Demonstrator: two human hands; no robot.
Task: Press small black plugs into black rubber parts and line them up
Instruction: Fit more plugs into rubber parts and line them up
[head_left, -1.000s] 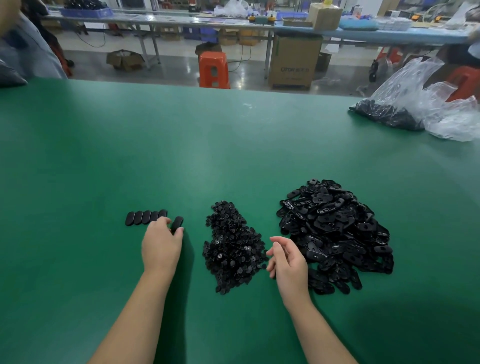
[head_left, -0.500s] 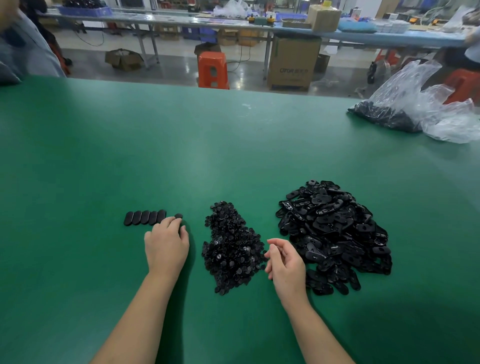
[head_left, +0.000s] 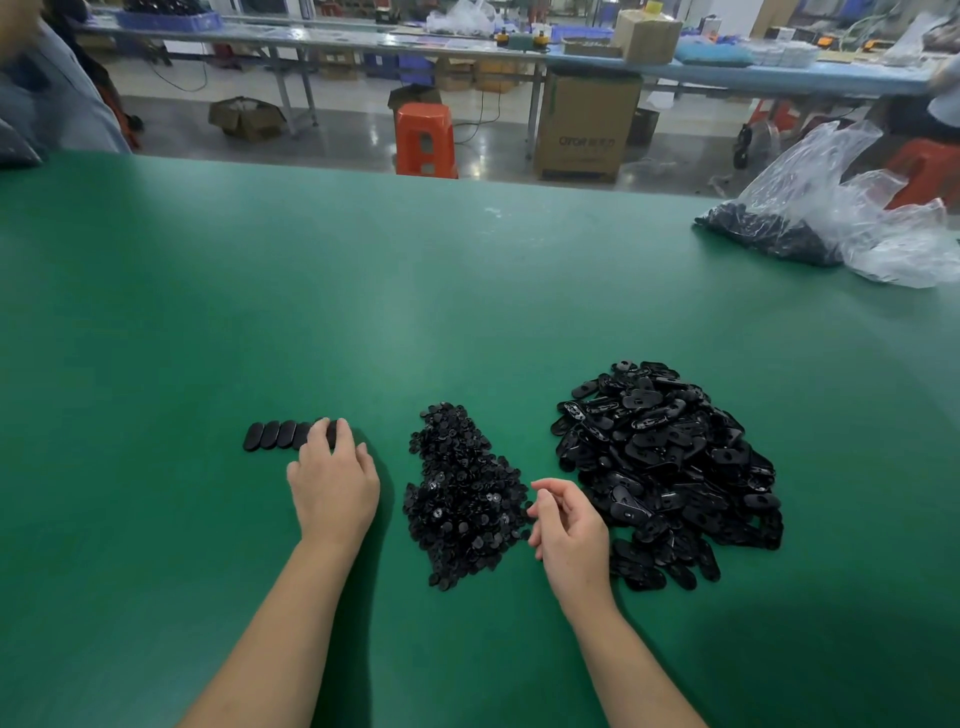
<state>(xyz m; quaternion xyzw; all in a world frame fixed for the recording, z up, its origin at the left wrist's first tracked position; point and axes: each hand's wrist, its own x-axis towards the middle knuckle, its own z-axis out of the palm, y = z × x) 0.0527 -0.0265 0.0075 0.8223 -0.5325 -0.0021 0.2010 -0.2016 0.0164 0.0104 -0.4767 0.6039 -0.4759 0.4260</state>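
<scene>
My left hand (head_left: 332, 480) lies palm down on the green table (head_left: 467, 291), its fingers (head_left: 343, 434) extended and resting on the right end of a row of finished rubber parts (head_left: 272, 435) set side by side. My right hand (head_left: 569, 525) hovers, fingers loosely curled and holding nothing, between the pile of small black plugs (head_left: 462, 493) and the larger heap of black rubber parts (head_left: 670, 467) to its right. Clear plastic bags (head_left: 841, 208), one holding more black pieces, lie at the table's far right edge
</scene>
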